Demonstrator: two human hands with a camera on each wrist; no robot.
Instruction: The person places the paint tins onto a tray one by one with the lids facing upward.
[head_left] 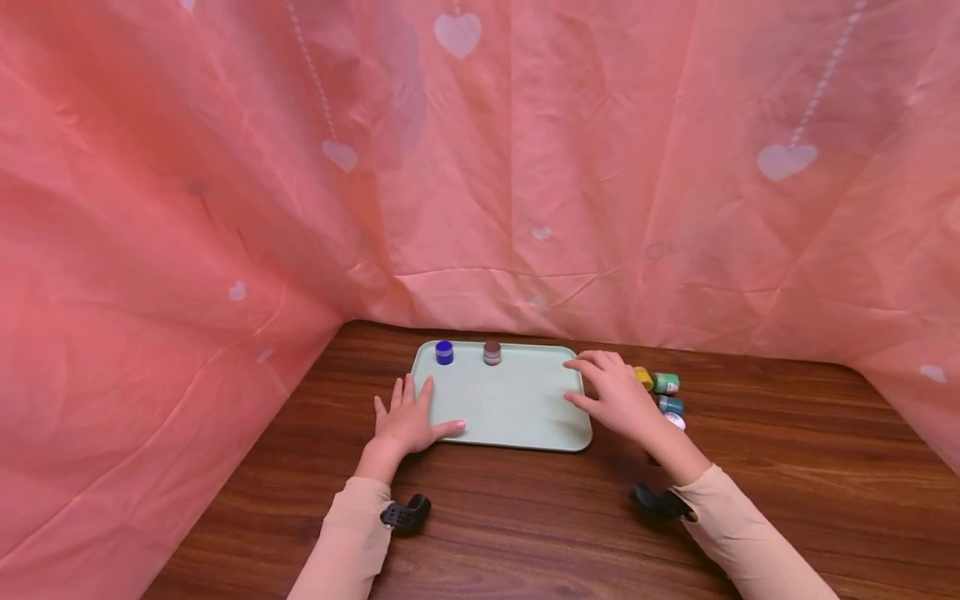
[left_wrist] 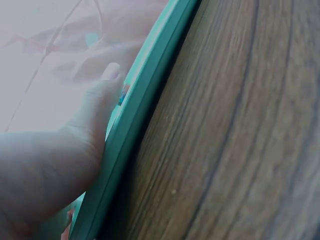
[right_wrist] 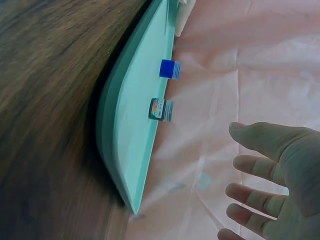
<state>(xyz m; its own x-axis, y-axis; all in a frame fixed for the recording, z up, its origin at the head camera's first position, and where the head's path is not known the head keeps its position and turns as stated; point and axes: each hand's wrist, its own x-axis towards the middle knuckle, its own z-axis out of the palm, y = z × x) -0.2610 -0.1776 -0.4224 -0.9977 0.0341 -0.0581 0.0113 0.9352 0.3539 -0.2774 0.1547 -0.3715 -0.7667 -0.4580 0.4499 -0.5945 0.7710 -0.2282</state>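
A pale green tray (head_left: 510, 400) lies on the wooden table. Along its far edge stand a small blue jar (head_left: 445, 353) and a small brown-lidded jar (head_left: 492, 353), both upright. My left hand (head_left: 407, 423) rests at the tray's near left corner, fingers spread and thumb along the near rim; the thumb (left_wrist: 97, 100) shows over the rim in the left wrist view. My right hand (head_left: 615, 396) is over the tray's right edge, fingers loosely extended and holding nothing. In the right wrist view, the blue jar (right_wrist: 170, 69) and brown jar (right_wrist: 160, 109) are apart from its fingers.
Right of the tray, partly behind my right hand, several small jars lie together: a yellow one (head_left: 643, 378), a green one (head_left: 666, 383), a teal one (head_left: 671, 405) and a white-topped one (head_left: 675, 421). A pink curtain (head_left: 480, 208) with hearts hangs behind the wooden table (head_left: 525, 517).
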